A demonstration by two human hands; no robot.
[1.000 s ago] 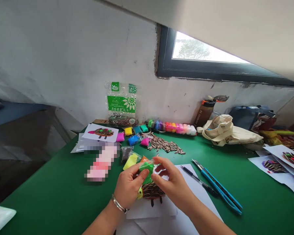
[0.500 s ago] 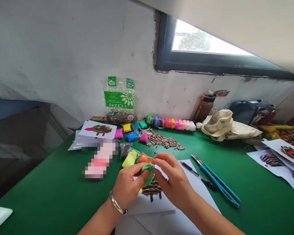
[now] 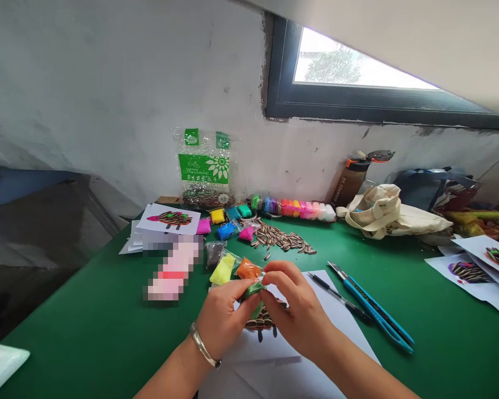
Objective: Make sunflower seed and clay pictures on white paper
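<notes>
The left hand (image 3: 225, 311) and right hand (image 3: 296, 306) both pinch a green clay packet (image 3: 255, 288) (partly hidden by fingers); beneath the grip lies a seed-covered picture (image 3: 263, 322), just beyond it an orange clay packet (image 3: 248, 269), farther off loose sunflower seeds (image 3: 280, 238)

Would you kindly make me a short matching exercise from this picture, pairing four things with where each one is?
Column one
1. green packet
2. orange packet
3. black pen
4. brown bottle

Column two
A. just left of the blue cutter
B. held between the left hand and right hand
C. by the wall, below the window
D. just right of the yellow packet

Pairs: 1-B, 2-D, 3-A, 4-C
</notes>
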